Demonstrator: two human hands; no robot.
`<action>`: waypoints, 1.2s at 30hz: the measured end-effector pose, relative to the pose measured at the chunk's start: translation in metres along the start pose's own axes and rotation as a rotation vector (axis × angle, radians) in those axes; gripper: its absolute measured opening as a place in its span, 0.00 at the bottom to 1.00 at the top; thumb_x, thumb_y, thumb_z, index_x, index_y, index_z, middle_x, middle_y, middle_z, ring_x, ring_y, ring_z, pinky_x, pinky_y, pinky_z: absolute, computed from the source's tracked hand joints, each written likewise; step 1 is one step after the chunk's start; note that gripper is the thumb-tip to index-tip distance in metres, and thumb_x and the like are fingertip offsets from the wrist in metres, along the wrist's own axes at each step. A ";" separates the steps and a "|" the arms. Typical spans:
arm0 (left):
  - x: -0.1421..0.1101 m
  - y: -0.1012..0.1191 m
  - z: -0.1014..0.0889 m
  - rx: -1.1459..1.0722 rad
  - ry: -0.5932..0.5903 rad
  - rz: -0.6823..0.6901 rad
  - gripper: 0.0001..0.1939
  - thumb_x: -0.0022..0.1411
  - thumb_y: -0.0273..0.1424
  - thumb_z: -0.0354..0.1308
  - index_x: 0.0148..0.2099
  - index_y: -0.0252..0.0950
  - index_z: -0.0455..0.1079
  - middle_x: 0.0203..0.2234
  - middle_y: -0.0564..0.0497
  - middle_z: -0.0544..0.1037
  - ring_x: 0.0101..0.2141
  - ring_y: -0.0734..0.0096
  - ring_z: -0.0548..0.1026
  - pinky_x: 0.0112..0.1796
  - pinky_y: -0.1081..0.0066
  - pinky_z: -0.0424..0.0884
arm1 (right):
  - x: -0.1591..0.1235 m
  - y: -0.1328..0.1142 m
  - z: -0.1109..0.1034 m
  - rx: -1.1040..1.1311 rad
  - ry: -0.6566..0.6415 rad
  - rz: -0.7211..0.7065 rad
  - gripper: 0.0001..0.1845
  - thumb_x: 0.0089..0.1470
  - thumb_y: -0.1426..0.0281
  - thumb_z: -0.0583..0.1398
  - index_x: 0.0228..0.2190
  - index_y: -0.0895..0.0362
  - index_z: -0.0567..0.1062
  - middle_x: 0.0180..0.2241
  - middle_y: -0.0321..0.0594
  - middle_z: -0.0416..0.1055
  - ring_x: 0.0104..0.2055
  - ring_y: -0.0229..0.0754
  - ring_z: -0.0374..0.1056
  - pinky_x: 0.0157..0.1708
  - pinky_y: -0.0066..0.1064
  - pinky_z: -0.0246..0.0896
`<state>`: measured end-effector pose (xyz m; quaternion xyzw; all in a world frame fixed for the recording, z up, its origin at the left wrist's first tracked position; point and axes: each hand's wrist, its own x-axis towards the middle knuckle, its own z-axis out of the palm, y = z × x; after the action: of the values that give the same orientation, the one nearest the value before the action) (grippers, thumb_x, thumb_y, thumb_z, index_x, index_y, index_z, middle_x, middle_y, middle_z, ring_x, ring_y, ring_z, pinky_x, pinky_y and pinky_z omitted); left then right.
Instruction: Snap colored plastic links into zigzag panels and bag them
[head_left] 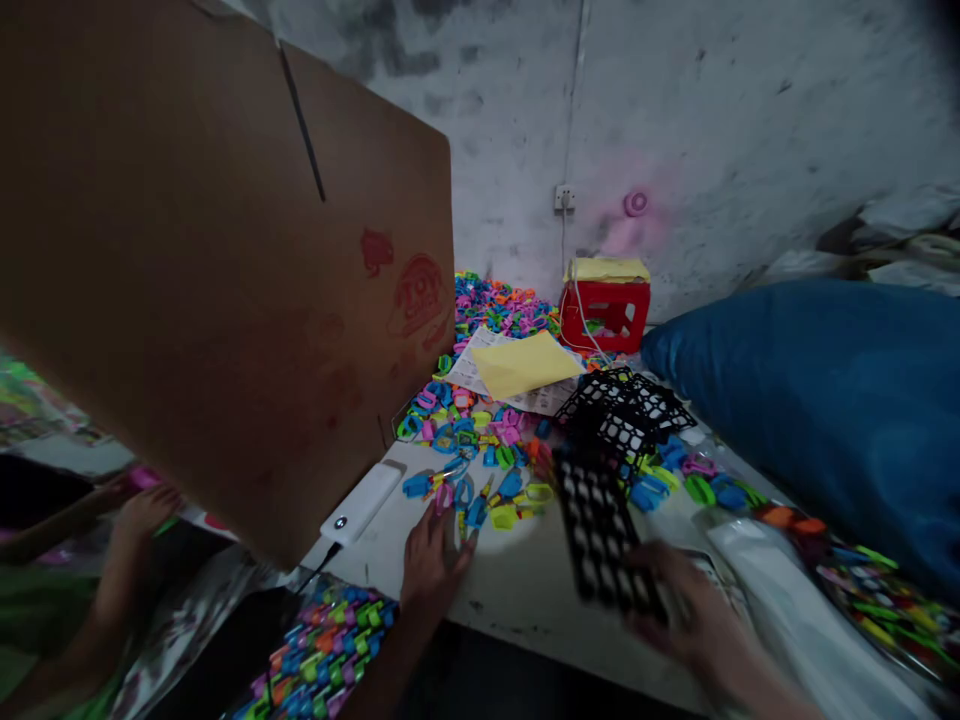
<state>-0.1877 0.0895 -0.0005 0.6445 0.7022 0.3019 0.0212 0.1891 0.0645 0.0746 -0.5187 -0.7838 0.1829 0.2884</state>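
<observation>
In the head view, my right hand (684,605) grips the near end of a black plastic grid with rows of holes (600,525), tilted over the table and smeared by motion. My left hand (433,560) rests on the white tabletop with fingers and thumb apart. Its fingertips are at a pink plastic piece (444,497), and the thumb lies just below a blue piece (476,513). Several small loop-shaped plastic pieces (517,500) in blue, yellow and green lie around them. More black grids (622,410) are stacked behind the held one.
A large cardboard box (300,270) fills the left, beside a white power bank (364,500) with a cable. Behind are a yellow sheet (525,365) and a red stool (606,315). A blue sack (817,400) lies right. Another person's hand (146,510) shows at left.
</observation>
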 end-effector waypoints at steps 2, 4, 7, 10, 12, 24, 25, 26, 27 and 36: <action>0.000 0.001 0.000 -0.005 -0.008 -0.003 0.28 0.59 0.41 0.56 0.60 0.40 0.62 0.63 0.43 0.58 0.61 0.49 0.59 0.59 0.52 0.57 | -0.042 -0.007 0.036 -0.036 -0.142 -0.048 0.25 0.42 0.60 0.66 0.45 0.49 0.77 0.48 0.43 0.74 0.50 0.52 0.69 0.47 0.37 0.66; 0.000 0.002 -0.001 -0.009 -0.015 -0.003 0.28 0.58 0.41 0.56 0.60 0.40 0.62 0.64 0.44 0.57 0.61 0.49 0.59 0.59 0.52 0.57 | -0.069 -0.009 0.070 -0.095 -0.259 -0.079 0.25 0.40 0.62 0.68 0.44 0.44 0.77 0.44 0.39 0.77 0.45 0.49 0.72 0.43 0.34 0.69; 0.000 0.004 -0.002 -0.003 -0.025 -0.001 0.29 0.59 0.41 0.56 0.60 0.37 0.63 0.63 0.42 0.58 0.61 0.48 0.58 0.59 0.52 0.57 | -0.081 -0.007 0.100 -0.247 -0.179 -0.003 0.27 0.42 0.62 0.67 0.47 0.45 0.76 0.45 0.41 0.77 0.45 0.52 0.72 0.42 0.39 0.70; -0.002 0.007 -0.003 0.011 -0.030 0.009 0.29 0.60 0.41 0.56 0.61 0.33 0.63 0.64 0.39 0.56 0.61 0.47 0.57 0.60 0.52 0.56 | -0.076 -0.009 0.108 -0.319 -0.053 0.024 0.25 0.47 0.59 0.65 0.49 0.47 0.75 0.47 0.42 0.75 0.46 0.54 0.72 0.42 0.43 0.68; -0.004 0.007 -0.003 0.018 -0.014 0.026 0.29 0.60 0.41 0.56 0.61 0.34 0.63 0.64 0.40 0.55 0.62 0.46 0.57 0.60 0.53 0.55 | -0.071 -0.013 0.106 -0.328 0.012 0.018 0.26 0.49 0.57 0.63 0.51 0.47 0.73 0.50 0.42 0.73 0.47 0.53 0.71 0.44 0.44 0.67; 0.014 0.032 -0.012 0.008 -0.045 0.021 0.14 0.60 0.38 0.58 0.47 0.41 0.74 0.62 0.46 0.61 0.63 0.50 0.54 0.61 0.42 0.42 | -0.072 0.004 0.122 -0.317 0.139 -0.071 0.20 0.58 0.56 0.56 0.49 0.49 0.73 0.49 0.44 0.73 0.48 0.51 0.71 0.43 0.43 0.68; 0.019 0.035 -0.010 0.021 -0.049 0.038 0.11 0.60 0.37 0.58 0.44 0.41 0.75 0.61 0.47 0.63 0.62 0.51 0.54 0.61 0.43 0.41 | -0.074 0.005 0.123 -0.322 0.127 -0.080 0.20 0.58 0.56 0.56 0.49 0.49 0.73 0.48 0.43 0.74 0.48 0.50 0.71 0.43 0.42 0.68; 0.024 0.037 -0.009 0.031 -0.052 0.051 0.08 0.60 0.35 0.58 0.40 0.41 0.76 0.59 0.47 0.65 0.62 0.52 0.55 0.61 0.43 0.41 | -0.076 0.006 0.123 -0.330 0.115 -0.087 0.20 0.57 0.56 0.57 0.49 0.49 0.73 0.48 0.43 0.74 0.48 0.50 0.71 0.43 0.41 0.69; 0.029 0.039 -0.007 0.036 -0.060 0.046 0.06 0.59 0.33 0.58 0.37 0.41 0.76 0.58 0.47 0.67 0.62 0.52 0.56 0.61 0.42 0.42 | -0.079 0.005 0.123 -0.338 0.107 -0.092 0.21 0.57 0.56 0.57 0.51 0.48 0.72 0.48 0.43 0.74 0.48 0.50 0.71 0.43 0.41 0.69; 0.038 0.049 -0.003 0.080 -0.107 -0.006 0.10 0.60 0.38 0.58 0.33 0.38 0.77 0.56 0.44 0.69 0.61 0.47 0.57 0.60 0.41 0.44 | -0.090 -0.012 0.120 -0.344 0.128 -0.089 0.24 0.54 0.63 0.60 0.53 0.48 0.70 0.50 0.41 0.73 0.49 0.50 0.70 0.46 0.42 0.67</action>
<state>-0.1515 0.1229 0.0374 0.6580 0.7134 0.2386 0.0337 0.1300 -0.0212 -0.0338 -0.5357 -0.8057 -0.0003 0.2525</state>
